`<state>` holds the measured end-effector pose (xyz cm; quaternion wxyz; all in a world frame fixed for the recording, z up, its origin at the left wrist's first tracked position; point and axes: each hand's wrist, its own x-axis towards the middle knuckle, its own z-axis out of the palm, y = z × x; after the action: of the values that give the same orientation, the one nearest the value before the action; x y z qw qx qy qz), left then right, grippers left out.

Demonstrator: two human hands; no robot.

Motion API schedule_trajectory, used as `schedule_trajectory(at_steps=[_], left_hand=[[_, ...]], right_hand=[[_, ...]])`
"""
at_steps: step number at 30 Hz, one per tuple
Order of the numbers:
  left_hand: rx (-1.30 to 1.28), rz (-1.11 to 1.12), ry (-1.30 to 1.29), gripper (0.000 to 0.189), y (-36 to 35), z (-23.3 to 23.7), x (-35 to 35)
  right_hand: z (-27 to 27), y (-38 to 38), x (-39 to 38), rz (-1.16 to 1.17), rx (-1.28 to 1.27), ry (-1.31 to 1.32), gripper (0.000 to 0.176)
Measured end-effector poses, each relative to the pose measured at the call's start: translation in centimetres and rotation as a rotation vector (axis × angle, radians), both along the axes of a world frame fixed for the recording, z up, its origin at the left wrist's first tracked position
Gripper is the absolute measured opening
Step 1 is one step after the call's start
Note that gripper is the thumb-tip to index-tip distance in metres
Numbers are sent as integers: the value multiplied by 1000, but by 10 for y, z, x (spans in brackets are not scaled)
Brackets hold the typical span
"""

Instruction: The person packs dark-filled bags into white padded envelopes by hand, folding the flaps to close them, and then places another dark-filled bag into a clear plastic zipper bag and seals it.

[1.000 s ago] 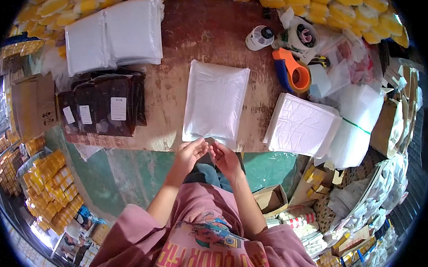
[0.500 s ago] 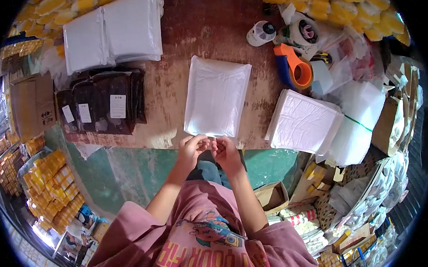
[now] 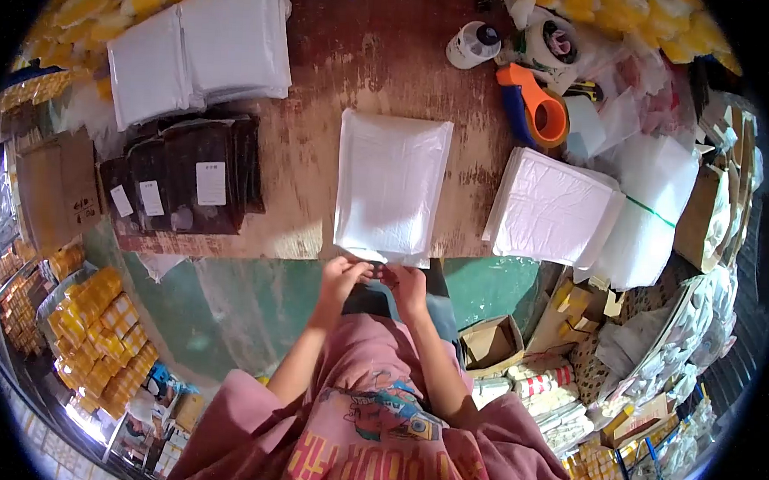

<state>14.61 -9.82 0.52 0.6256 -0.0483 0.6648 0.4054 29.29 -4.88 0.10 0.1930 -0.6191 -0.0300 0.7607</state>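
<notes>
A flat white packet in clear plastic wrapping lies on the wooden table, its near end at the table's front edge. My left hand is closed at the left part of that near end, fingertips pinched on the wrapping's edge. Close beside it, my right hand pinches the same edge further right. The fingertips of both hands nearly meet, and the thin strip of film between them is hard to make out.
Dark packets with white labels and stacked white packets stand left. A white stack, a bundle of clear bags, an orange-and-blue tape dispenser and a bottle are right. The table's front edge is near my hands.
The white packet has shifted slightly towards me, its near end now at the table edge. Both hands have moved a little nearer my body with it, still pinching. The view has tilted slightly.
</notes>
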Motion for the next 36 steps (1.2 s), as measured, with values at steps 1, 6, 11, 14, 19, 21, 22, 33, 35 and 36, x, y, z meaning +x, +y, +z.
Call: schedule_trajectory(at_steps=[1,6,11,14,19,21,22,33,35,36], left_hand=[[-21,-25,1,14,-4,-3,-7],[-50,-62,-23,22,26,41,-37],[-64,-120,224,30,31,31,-31],[144,-153,585,38,13,-5,-27],[184,-368,793,47,48,11,-39],[163,-436,811,52,56,10,-42],[145,-446,802,53,58,9,-43],[104,-481,825,63,71,8,-39],[158,-430,753,57,54,-13,-40],[160,-400,688,55,50,-15,-39]], right_hand=[[2,3,4,4,-10,-3,13],[-2,7,36,81,-62,108,22],[24,24,16,162,-187,165,24],[17,21,-3,-2,-328,237,16],[10,12,-16,-198,-316,267,14],[9,10,-20,-252,-307,274,13],[11,9,-22,-230,-255,223,13],[-6,-18,-37,-154,-59,-75,8],[-8,-19,-40,-120,-30,-127,8],[-12,-22,-40,-109,7,-152,9]])
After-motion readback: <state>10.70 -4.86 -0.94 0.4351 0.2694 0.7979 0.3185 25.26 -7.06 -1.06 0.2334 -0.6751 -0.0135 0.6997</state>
